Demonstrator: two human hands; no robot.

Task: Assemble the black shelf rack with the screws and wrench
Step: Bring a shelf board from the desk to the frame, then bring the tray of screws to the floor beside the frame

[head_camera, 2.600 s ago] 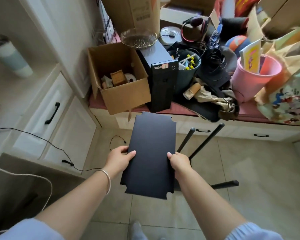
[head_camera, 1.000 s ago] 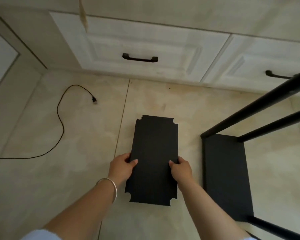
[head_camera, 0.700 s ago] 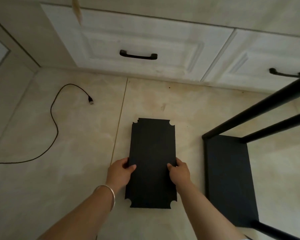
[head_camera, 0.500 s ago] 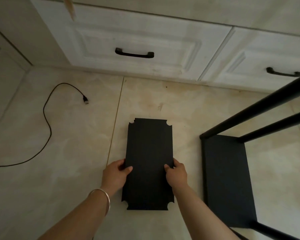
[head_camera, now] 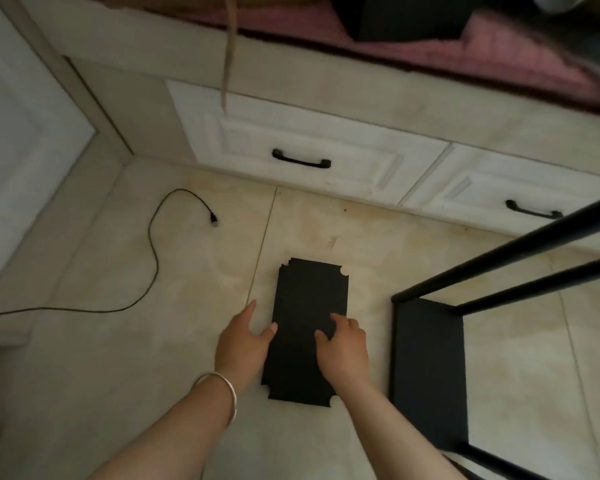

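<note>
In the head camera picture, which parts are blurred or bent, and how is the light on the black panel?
Head view: the pink mat along the top edge is smeared by motion blur; the rack poles and drawer lines lean from wide-angle distortion; the light is dim and soft, so the panel shows no glare and almost no surface detail; both hands, left and right, are fairly sharp.

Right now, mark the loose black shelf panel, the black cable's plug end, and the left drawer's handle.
flat black shelf panel (head_camera: 309,306), head view, bare upper middle.
thin black cable (head_camera: 214,221), head view, its plug tip.
black bar drawer handle (head_camera: 301,162), head view, bar's middle.
</note>
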